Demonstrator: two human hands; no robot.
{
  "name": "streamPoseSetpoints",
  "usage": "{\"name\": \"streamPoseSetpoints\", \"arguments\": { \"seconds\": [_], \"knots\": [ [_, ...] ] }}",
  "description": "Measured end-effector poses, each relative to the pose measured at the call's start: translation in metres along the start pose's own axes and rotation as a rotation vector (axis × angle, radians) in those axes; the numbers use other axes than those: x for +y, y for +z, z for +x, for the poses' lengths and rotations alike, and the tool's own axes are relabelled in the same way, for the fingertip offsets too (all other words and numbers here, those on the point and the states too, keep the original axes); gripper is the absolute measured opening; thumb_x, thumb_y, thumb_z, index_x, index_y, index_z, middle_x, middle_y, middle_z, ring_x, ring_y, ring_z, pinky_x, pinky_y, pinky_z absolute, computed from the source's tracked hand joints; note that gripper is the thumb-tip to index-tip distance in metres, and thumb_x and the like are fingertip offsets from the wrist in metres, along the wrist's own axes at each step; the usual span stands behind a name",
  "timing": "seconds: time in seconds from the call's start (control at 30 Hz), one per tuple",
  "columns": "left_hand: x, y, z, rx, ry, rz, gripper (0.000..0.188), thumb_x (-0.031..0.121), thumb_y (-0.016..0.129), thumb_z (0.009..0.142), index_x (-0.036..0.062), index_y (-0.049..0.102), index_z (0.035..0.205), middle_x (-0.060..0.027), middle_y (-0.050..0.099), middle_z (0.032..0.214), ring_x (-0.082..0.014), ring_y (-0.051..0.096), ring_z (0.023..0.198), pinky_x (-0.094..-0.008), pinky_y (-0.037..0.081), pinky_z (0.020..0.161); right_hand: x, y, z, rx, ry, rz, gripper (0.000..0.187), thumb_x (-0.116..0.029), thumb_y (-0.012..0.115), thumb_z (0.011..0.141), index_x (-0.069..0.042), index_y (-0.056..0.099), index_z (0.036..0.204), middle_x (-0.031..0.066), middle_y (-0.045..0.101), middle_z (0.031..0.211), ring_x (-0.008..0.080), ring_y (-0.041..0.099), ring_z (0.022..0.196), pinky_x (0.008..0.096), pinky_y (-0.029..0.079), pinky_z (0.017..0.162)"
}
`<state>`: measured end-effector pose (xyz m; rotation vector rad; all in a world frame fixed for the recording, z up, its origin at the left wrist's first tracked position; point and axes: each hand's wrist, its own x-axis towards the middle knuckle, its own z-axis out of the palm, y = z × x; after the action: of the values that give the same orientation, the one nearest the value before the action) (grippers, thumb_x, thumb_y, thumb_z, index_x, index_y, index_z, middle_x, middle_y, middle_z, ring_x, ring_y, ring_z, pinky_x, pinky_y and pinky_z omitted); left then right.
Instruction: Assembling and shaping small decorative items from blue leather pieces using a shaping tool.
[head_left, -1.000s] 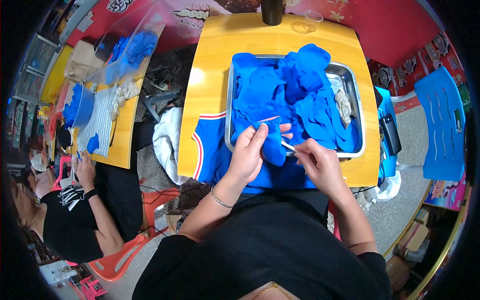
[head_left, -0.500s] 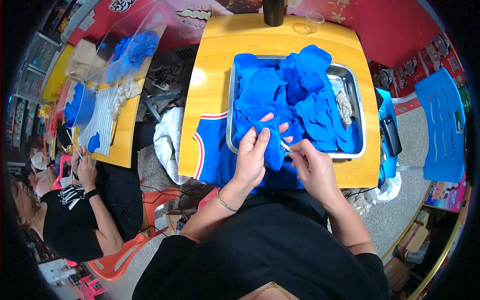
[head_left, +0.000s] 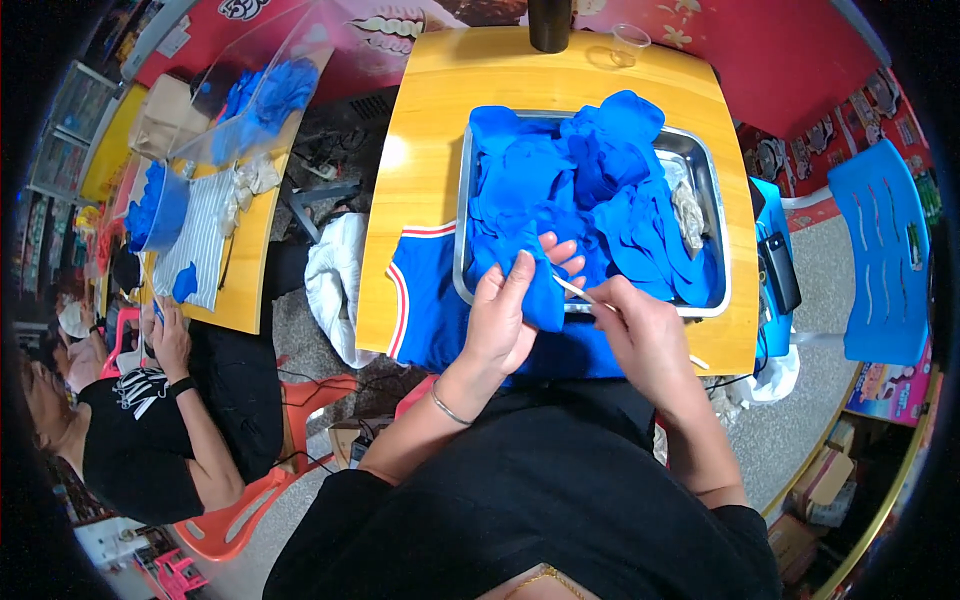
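Note:
My left hand (head_left: 507, 315) is closed on a blue petal-shaped piece (head_left: 541, 300), thumb on top and fingertips behind it. The soft piece hangs over the near rim of a metal tray (head_left: 721, 190). In my right hand (head_left: 645, 335) is a thin pale stick (head_left: 572, 289), gripped partway along. Its tip meets the edge of the blue piece, and its other end shows beyond my hand. The tray is heaped with similar blue pieces (head_left: 640, 235), and a crumpled clear plastic bag (head_left: 688, 215) lies at its right side.
A blue garment with red-and-white trim (head_left: 425, 290) lies under the tray on the yellow table (head_left: 430, 110). A dark cylinder (head_left: 549, 25) and a clear cup (head_left: 629, 45) stand at the back. At left a co-worker (head_left: 140, 440) sits by another table; a blue chair (head_left: 885, 250) is right.
My right hand has moved slightly right and down, and more of the stick shows at both ends. The piece in my left hand has shifted a little. The co-worker's hands have moved slightly.

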<state>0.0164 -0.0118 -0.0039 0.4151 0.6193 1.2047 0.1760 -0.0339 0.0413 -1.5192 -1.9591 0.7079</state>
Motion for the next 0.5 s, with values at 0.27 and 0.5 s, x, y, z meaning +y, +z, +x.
{"name": "streamPoseSetpoints", "arguments": {
  "seconds": [0.27,0.5],
  "knots": [
    [-0.007,0.002,0.0,-0.056,-0.057,0.045,0.04,0.025,0.041,0.098,0.0017,0.039,0.13,-0.0189,0.055,0.121,-0.0265,0.057,0.108,-0.039,0.048,0.09,-0.007,-0.004,0.005,0.043,-0.079,-0.259,0.009,-0.014,0.06,0.083,-0.009,0.053,0.086,0.011,0.058,0.067,0.0323,0.059,0.057,0.0416,0.045,0.049],
    [-0.003,0.001,0.002,-0.041,-0.055,0.021,0.042,0.03,0.042,0.097,0.0018,0.041,0.129,-0.0177,0.056,0.12,-0.0261,0.057,0.107,-0.0396,0.046,0.093,-0.001,0.009,0.01,0.037,-0.059,0.007,0.01,-0.01,0.06,0.082,-0.005,0.052,0.085,0.0133,0.062,0.071,0.0318,0.062,0.062,0.0394,0.047,0.051]
  ]
}}
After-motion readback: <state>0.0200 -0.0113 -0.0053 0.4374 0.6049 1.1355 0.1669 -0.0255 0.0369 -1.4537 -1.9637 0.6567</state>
